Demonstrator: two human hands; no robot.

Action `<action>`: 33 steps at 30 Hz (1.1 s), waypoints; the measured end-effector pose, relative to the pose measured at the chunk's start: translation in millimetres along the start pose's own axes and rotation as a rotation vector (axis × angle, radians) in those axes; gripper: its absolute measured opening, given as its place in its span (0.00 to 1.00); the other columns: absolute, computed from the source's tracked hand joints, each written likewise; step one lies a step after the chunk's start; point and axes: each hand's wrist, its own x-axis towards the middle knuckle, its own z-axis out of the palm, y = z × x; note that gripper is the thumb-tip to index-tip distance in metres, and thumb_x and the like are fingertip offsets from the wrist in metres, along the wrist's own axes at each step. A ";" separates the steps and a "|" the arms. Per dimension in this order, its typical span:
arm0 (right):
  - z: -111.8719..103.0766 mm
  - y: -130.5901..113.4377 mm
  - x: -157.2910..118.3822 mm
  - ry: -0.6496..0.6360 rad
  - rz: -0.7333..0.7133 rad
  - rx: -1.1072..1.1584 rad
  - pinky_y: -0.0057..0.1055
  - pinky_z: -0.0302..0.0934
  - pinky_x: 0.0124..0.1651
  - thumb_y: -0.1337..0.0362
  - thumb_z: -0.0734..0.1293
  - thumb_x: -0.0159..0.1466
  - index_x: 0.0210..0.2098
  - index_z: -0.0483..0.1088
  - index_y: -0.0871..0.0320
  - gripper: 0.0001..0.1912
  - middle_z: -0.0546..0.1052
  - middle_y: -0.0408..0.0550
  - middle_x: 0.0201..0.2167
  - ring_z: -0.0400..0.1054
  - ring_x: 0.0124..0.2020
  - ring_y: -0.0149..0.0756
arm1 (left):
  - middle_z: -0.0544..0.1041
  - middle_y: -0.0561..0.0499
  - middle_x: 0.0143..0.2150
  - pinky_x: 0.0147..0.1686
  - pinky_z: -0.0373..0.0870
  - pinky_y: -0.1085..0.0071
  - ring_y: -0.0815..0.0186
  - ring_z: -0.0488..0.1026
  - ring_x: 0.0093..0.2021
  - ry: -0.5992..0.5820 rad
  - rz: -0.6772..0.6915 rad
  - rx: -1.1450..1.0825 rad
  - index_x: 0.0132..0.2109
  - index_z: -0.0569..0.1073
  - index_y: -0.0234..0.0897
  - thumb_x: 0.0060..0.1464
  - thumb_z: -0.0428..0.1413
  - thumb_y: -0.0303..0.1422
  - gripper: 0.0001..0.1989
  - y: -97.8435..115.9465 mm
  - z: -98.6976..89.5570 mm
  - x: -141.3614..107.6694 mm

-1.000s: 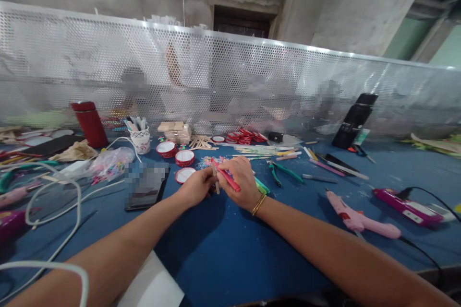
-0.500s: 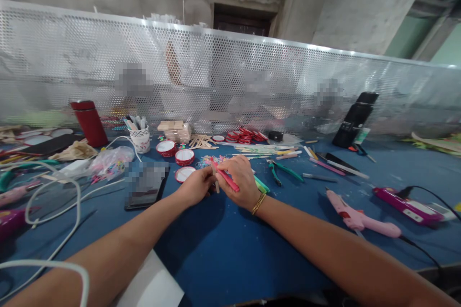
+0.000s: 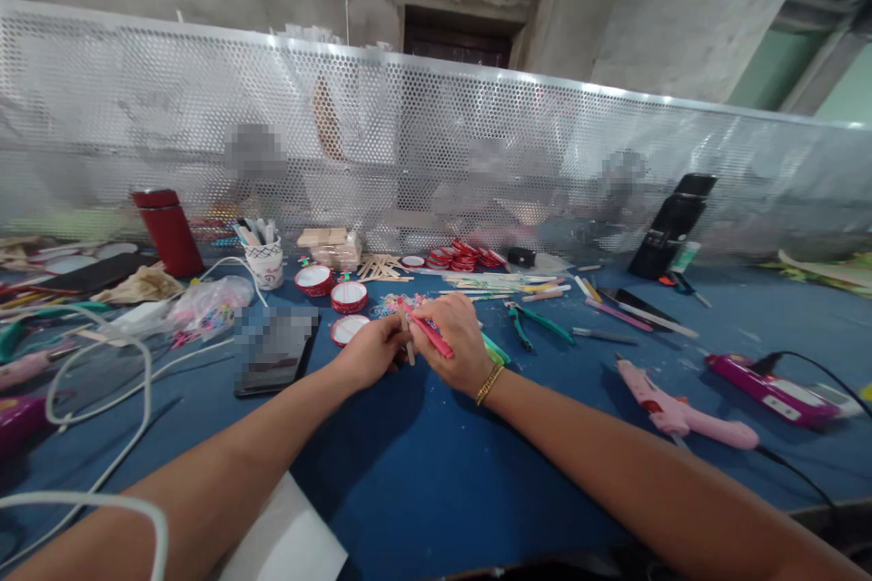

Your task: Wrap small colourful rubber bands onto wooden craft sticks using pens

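My left hand [image 3: 371, 350] is closed round a craft stick [image 3: 411, 353], a narrow pale wooden one held near upright. In my right hand [image 3: 463, 340] is a pinkish-red marker pen [image 3: 434, 338], its tip side at the stick's upper part; the exact contact is hidden by fingers. Just behind both hands lies a loose pile of small colourful pieces [image 3: 393, 303]. Left of them sit round red-rimmed tins with white tops, the nearest tin [image 3: 349, 329] close to my left fingers. Green sticks [image 3: 496, 349] show beside my right hand.
Green-handled pliers [image 3: 549, 323], a pink glue gun [image 3: 681, 413] and a purple device [image 3: 769, 390] lie to the right. A tablet [image 3: 281, 349], white cable [image 3: 146, 390] and red flask [image 3: 168, 231] are left. Wooden sticks [image 3: 381, 268] lie behind, before a perforated metal screen [image 3: 436, 136].
Almost nothing differs. The pen in my right hand has shifted very slightly against the stick; my left hand keeps its hold in the same place.
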 end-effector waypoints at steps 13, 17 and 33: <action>-1.4 1.1 0.0 0.006 0.012 0.003 0.40 0.56 0.49 0.62 0.63 0.65 0.40 0.67 0.54 0.05 0.75 0.47 0.36 0.65 0.41 0.38 | 0.74 0.52 0.26 0.20 0.66 0.76 0.68 0.72 0.26 0.008 -0.016 0.037 0.36 0.69 0.36 0.53 0.51 0.35 0.08 0.1 0.1 0.0; -1.9 0.4 0.4 0.021 0.019 -0.007 0.40 0.56 0.49 0.63 0.63 0.65 0.40 0.67 0.55 0.05 0.75 0.47 0.36 0.65 0.41 0.39 | 0.73 0.52 0.26 0.20 0.66 0.77 0.68 0.72 0.26 0.009 -0.021 0.028 0.36 0.68 0.36 0.53 0.51 0.36 0.08 -0.2 0.0 0.2; -0.9 -1.1 0.5 -0.002 -0.017 0.009 0.40 0.55 0.49 0.63 0.63 0.65 0.40 0.67 0.55 0.05 0.75 0.46 0.36 0.66 0.41 0.38 | 0.74 0.52 0.26 0.20 0.66 0.76 0.67 0.73 0.26 -0.003 0.006 0.014 0.38 0.70 0.36 0.52 0.53 0.37 0.09 -3.0 -0.2 1.8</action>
